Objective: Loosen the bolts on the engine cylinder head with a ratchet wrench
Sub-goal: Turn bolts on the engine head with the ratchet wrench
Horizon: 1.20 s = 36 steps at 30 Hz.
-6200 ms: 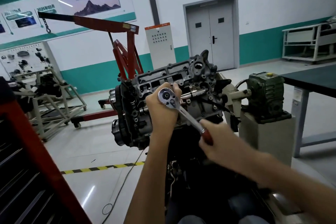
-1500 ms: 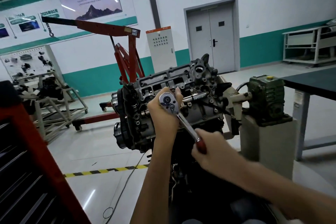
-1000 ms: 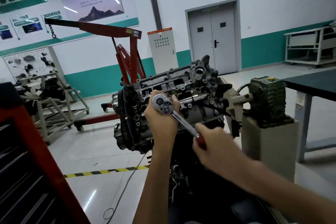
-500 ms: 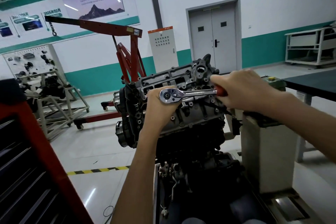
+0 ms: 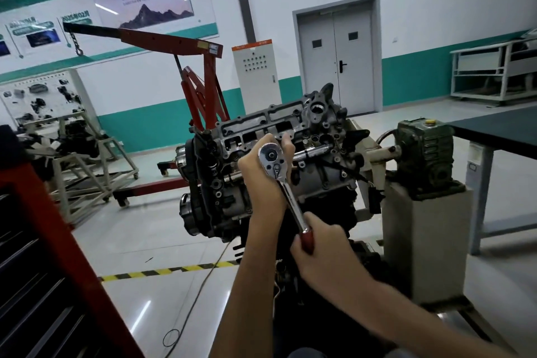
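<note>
The grey engine cylinder head (image 5: pixel 316 128) sits on a stand at the centre, tilted toward me. A chrome ratchet wrench (image 5: pixel 286 192) with a red grip is set on it, its round head up against the casting and its handle slanting down to the right. My left hand (image 5: pixel 261 180) is wrapped behind the wrench head and holds it against the engine. My right hand (image 5: pixel 319 253) is closed around the red grip at the lower end. The bolt and socket under the wrench head are hidden.
A green gearbox (image 5: pixel 425 154) on a grey pedestal (image 5: pixel 427 241) stands right of the engine. A dark table (image 5: pixel 499 131) is at the far right. A red engine crane (image 5: pixel 200 81) stands behind, a red tool cabinet (image 5: pixel 43 256) at the left, a cable (image 5: pixel 197 291) on the floor.
Half a second ago the handle pointed right, level with the wrench head, with my right hand up high. Now the handle has swung down and my right hand is low at the right.
</note>
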Each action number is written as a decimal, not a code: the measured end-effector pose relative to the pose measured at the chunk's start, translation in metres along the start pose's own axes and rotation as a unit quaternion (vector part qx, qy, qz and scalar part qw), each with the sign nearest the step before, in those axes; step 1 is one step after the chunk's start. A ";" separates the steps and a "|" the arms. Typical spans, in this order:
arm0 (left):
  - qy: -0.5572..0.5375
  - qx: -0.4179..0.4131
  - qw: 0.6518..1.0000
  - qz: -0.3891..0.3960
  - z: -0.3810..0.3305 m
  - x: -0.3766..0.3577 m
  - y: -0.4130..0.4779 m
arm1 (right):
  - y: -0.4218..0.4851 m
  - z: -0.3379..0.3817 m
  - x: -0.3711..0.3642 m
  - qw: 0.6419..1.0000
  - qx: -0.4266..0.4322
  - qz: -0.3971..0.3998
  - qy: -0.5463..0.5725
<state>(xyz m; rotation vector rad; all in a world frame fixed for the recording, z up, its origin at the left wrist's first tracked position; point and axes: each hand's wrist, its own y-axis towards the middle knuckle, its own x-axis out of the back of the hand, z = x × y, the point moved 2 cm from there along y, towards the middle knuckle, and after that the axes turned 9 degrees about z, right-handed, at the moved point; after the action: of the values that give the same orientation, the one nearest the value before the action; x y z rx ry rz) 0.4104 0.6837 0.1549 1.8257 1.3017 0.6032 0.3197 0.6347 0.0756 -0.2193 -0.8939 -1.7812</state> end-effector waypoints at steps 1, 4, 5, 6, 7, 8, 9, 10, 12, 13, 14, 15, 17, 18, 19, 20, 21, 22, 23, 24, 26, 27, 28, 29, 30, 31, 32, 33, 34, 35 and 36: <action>0.016 0.013 1.000 -0.005 0.001 0.005 0.001 | 0.004 -0.002 0.014 0.998 0.018 0.013 -0.057; 0.061 0.008 0.998 0.026 0.001 0.015 0.003 | 0.023 -0.006 0.067 0.961 0.068 0.067 -0.259; 0.073 0.003 0.996 0.047 0.000 0.018 0.004 | 0.033 -0.003 0.086 0.939 0.081 0.074 -0.326; 0.101 -0.006 0.992 0.071 -0.003 0.020 0.006 | 0.044 0.003 0.104 0.915 0.096 0.069 -0.386; 0.131 -0.017 0.986 0.103 -0.006 0.021 0.009 | 0.054 0.009 0.120 0.893 0.108 0.053 -0.433; 0.152 -0.024 0.979 0.134 -0.007 0.022 0.011 | 0.063 0.015 0.133 0.877 0.116 0.031 -0.465; 0.157 -0.022 0.976 0.146 -0.007 0.022 0.011 | 0.068 0.020 0.140 0.866 0.119 0.016 -0.485; 0.152 -0.016 0.978 0.139 -0.006 0.024 0.009 | 0.070 0.023 0.141 0.861 0.117 0.011 -0.495; 0.130 0.007 0.988 0.083 -0.003 0.027 0.002 | 0.062 0.022 0.126 0.873 0.097 0.023 -0.478; 0.122 0.010 0.991 0.047 -0.001 0.028 -0.002 | 0.054 0.018 0.114 0.888 0.086 0.027 -0.451; 0.120 0.007 0.993 0.014 0.000 0.028 -0.006 | 0.043 0.014 0.100 0.908 0.075 0.023 -0.412; 0.119 0.001 0.993 -0.011 0.000 0.026 -0.009 | 0.032 0.011 0.085 0.929 0.061 0.016 -0.364; 0.117 -0.002 0.993 -0.031 -0.004 0.018 -0.009 | 0.013 0.007 0.050 0.972 0.018 0.015 -0.234; 0.109 -0.002 0.994 -0.025 -0.004 0.013 -0.009 | 0.004 0.006 0.030 0.988 -0.002 0.024 -0.154; 0.086 -0.005 0.996 -0.016 -0.003 0.010 -0.008 | -0.002 0.006 0.012 0.996 -0.015 0.032 -0.082; 0.033 0.007 0.999 -0.010 0.000 0.009 -0.010 | -0.006 0.006 -0.003 0.998 -0.022 0.036 -0.036; -0.030 0.035 0.999 -0.004 0.002 0.008 -0.011 | -0.007 0.005 -0.011 0.999 -0.023 0.036 -0.019; -0.060 0.063 0.996 -0.009 0.004 0.010 -0.012 | -0.005 0.004 -0.010 0.999 -0.018 0.037 -0.026; -0.038 0.074 0.996 -0.022 0.003 0.013 -0.011 | -0.002 0.003 -0.003 0.998 -0.008 0.038 -0.050; -0.003 0.069 0.997 -0.029 0.002 0.017 -0.010 | 0.002 0.003 0.009 0.995 0.005 0.045 -0.090; 0.040 0.020 0.999 -0.002 0.002 0.025 -0.005 | 0.013 0.004 0.040 0.974 0.041 0.066 -0.212; 0.065 -0.002 0.998 0.016 0.000 0.028 -0.004 | 0.021 0.006 0.057 0.956 0.065 0.073 -0.278; 0.088 -0.011 0.996 0.029 -0.001 0.030 -0.003 | 0.030 0.008 0.076 0.934 0.088 0.076 -0.337; 0.110 -0.011 0.993 0.043 -0.003 0.030 -0.001 | 0.041 0.013 0.094 0.911 0.109 0.070 -0.390; 0.128 -0.010 0.989 0.067 -0.004 0.031 0.001 | 0.051 0.018 0.111 0.887 0.125 0.058 -0.442; 0.141 -0.012 0.985 0.099 -0.006 0.031 0.003 | 0.059 0.023 0.125 0.865 0.138 0.040 -0.481; 0.154 -0.015 0.980 0.126 -0.008 0.031 0.004 | 0.066 0.027 0.134 0.850 0.144 0.024 -0.507; 0.157 -0.013 0.978 0.138 -0.009 0.031 0.004 | 0.069 0.029 0.137 0.844 0.141 0.017 -0.517; 0.146 -0.001 0.981 0.131 -0.008 0.032 0.003 | 0.069 0.027 0.135 0.849 0.131 0.021 -0.511; 0.126 0.018 0.986 0.112 -0.005 0.032 -0.001 | 0.064 0.024 0.127 0.863 0.116 0.030 -0.492; 0.113 0.027 0.990 0.085 -0.002 0.032 -0.005 | 0.056 0.018 0.116 0.880 0.101 0.036 -0.463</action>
<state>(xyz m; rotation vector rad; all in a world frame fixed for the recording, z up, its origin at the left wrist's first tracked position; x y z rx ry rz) 0.4174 0.7155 0.1498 1.9720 1.3271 0.8967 0.3170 0.5533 0.1769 -1.0096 -1.7009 -1.4570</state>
